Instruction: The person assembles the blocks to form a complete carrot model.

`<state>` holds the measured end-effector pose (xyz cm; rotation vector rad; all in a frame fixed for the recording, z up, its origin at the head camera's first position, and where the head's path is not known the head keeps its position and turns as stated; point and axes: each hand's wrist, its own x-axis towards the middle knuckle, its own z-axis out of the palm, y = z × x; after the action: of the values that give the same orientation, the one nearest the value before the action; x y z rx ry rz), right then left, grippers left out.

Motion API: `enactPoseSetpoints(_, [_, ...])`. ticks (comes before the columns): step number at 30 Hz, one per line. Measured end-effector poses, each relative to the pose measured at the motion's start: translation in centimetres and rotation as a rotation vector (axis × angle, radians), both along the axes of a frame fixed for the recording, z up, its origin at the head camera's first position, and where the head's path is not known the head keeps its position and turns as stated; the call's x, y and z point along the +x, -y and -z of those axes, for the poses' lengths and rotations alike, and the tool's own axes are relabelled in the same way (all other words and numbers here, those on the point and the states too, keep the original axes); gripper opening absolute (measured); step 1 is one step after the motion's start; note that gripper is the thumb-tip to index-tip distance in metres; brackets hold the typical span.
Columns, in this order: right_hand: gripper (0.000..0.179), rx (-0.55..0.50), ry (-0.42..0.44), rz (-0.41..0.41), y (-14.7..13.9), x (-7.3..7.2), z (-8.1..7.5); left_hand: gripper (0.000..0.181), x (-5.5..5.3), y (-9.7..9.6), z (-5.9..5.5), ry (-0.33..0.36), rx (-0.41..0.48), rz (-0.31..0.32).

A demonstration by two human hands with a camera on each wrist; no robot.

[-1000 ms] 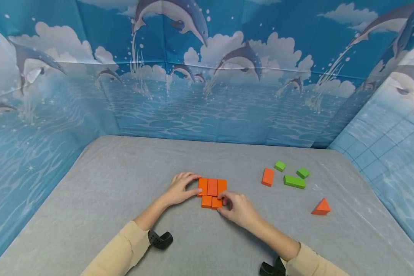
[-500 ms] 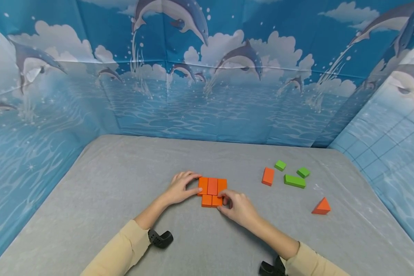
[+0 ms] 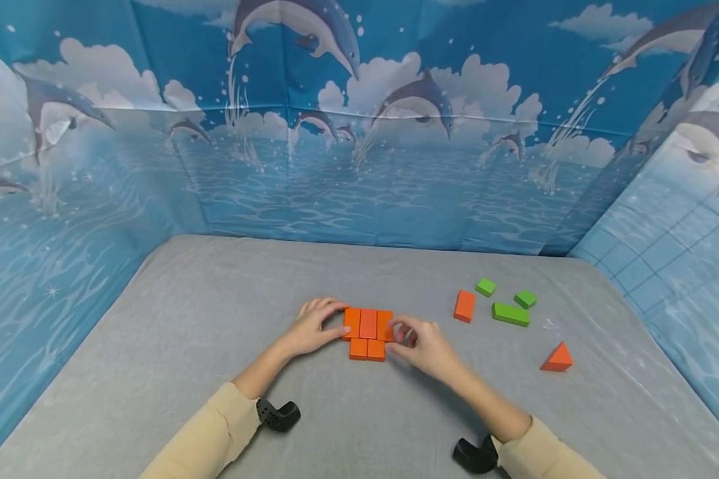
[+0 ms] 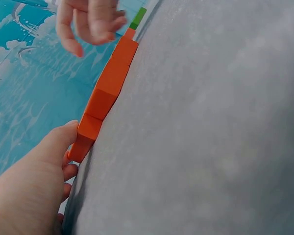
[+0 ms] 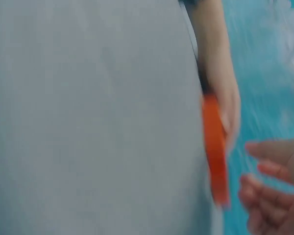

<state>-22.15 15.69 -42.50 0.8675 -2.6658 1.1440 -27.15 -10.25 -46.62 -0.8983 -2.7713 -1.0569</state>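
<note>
In the head view, three upright-lying orange blocks (image 3: 368, 324) sit side by side, with two shorter orange blocks (image 3: 358, 349) against their near ends. My left hand (image 3: 313, 330) holds the leftmost orange block (image 3: 351, 320), thumb on its near part and index finger at its far corner. The left wrist view shows that thumb and the curled fingers at the end of the orange row (image 4: 105, 93). Just right of the group, my right hand (image 3: 427, 347) hovers with loosely bent fingers and nothing between them. Motion blurs the right wrist view, where an orange block edge (image 5: 214, 149) lies beyond the fingers.
To the right lie a separate orange block (image 3: 464, 307), a green bar (image 3: 511, 315), two small green blocks (image 3: 486, 287) and an orange triangular block (image 3: 557, 358). A dolphin-print curtain (image 3: 359, 193) bounds the grey-covered table (image 3: 245, 279) at the back and sides.
My right hand has let go of the small right orange block and drawn off to the right. That block shifted slightly up against its neighbours. My left hand has stayed put.
</note>
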Motion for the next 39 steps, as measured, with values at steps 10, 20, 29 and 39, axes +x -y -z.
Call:
enactPoseSetpoints(10, [0.035,0.081,-0.022,0.079,-9.7,-5.6,-1.6,0.048,0.1,0.1,-0.1,-0.007,0.001,0.012])
enactPoseSetpoints(20, [0.037,0.232,0.036,0.079,-14.6,-7.9,-0.8,0.048,0.2,0.1,-0.2,0.004,0.007,0.01])
enactPoseSetpoints(29, [0.045,0.31,0.125,0.075,-14.6,-8.6,0.1,0.048,0.0,0.1,-0.2,0.006,0.001,0.008])
enactPoseSetpoints(39, [0.038,0.275,0.139,0.094,-14.4,-8.8,0.3,0.048,-0.1,0.1,-0.1,0.005,0.003,0.003])
